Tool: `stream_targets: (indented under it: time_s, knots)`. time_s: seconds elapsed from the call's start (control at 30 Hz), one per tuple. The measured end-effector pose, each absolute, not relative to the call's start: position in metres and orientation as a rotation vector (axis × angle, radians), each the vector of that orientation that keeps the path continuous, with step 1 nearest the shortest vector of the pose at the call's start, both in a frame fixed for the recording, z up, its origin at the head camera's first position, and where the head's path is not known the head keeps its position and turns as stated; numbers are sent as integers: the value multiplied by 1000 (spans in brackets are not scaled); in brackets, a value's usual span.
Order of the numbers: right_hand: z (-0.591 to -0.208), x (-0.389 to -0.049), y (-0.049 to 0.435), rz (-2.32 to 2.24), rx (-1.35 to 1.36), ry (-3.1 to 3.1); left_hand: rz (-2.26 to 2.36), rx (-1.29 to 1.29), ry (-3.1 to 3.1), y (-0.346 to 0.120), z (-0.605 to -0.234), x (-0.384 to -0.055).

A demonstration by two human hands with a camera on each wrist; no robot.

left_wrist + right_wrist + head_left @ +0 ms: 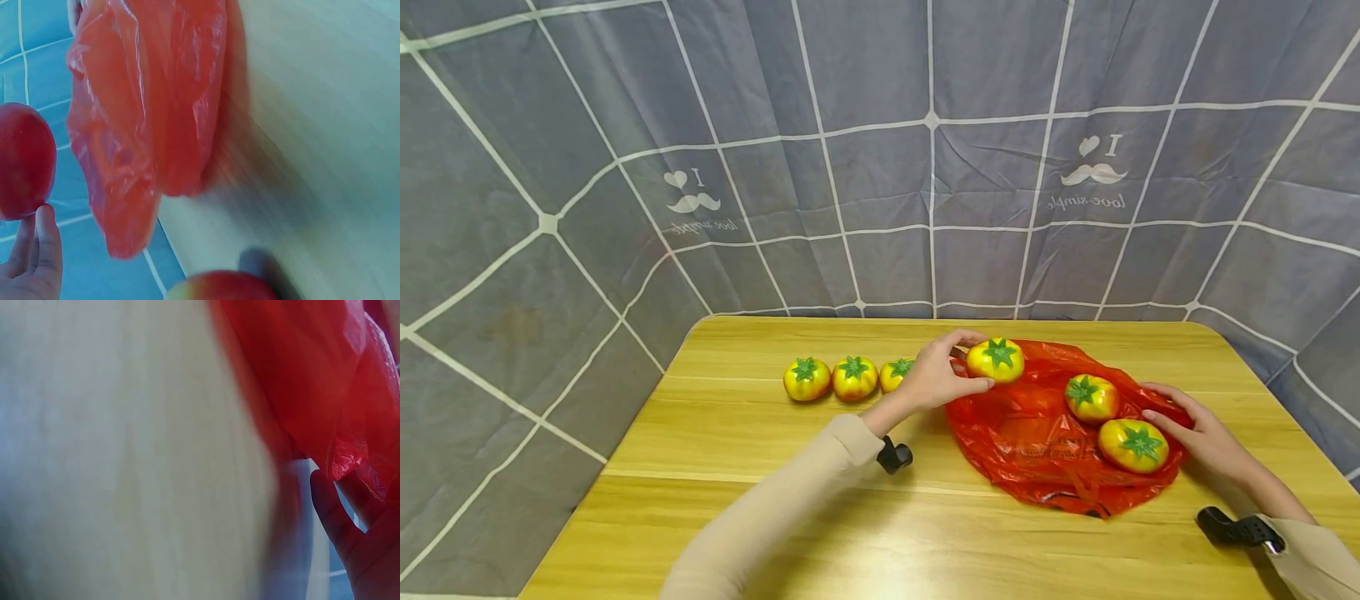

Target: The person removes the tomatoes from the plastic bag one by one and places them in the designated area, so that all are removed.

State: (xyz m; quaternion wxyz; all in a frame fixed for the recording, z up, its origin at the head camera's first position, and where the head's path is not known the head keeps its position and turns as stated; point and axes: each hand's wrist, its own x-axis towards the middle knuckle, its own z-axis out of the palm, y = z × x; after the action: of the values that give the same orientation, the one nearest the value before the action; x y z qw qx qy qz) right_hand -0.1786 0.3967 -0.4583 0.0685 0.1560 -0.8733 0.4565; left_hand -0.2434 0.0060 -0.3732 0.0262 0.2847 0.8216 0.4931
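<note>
My left hand [934, 373] pinches a yellow-red tomato [996, 360] with a green star-shaped top, between thumb and fingers. It is held over the left side of a red plastic bag [1015, 433]; in the left wrist view the tomato [25, 162] shows its red underside, beside the bag [144, 112]. Two more tomatoes, one behind [1092, 398] and one nearer [1133, 446], sit at the bag's right part. At the bag's right edge, my right hand [1206, 433] holds the plastic between thumb and fingers. The right wrist view has its fingers partly hidden behind the bag [312, 381].
A row of three tomatoes stands left of the bag: the leftmost [807, 380], the middle [854, 378] and one [895, 375] partly covered by the left hand. Everything rests on a wooden table [722, 467]. A grey checked curtain [880, 183] hangs behind and at the sides.
</note>
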Motion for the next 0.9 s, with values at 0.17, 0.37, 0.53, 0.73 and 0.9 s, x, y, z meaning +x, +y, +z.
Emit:
stream_targets:
  time_s: [0.17,0.37,0.53,0.73,0.9]
  knots:
    - [-457,-178,397,1363,452,-2644,1530,866,2571,-7,-371,-244]
    - [-455,-177,396,1345,446,-2654,1571,834,2564,-24,-370,-244]
    - [-456,-177,395,1335,464,-2658,1595,820,2583,-39,-368,-244]
    - [-455,-178,395,1344,468,-2652,1581,786,2624,-59,-365,-244]
    - [-455,-177,395,1352,468,-2647,1580,770,2655,-76,-364,-245]
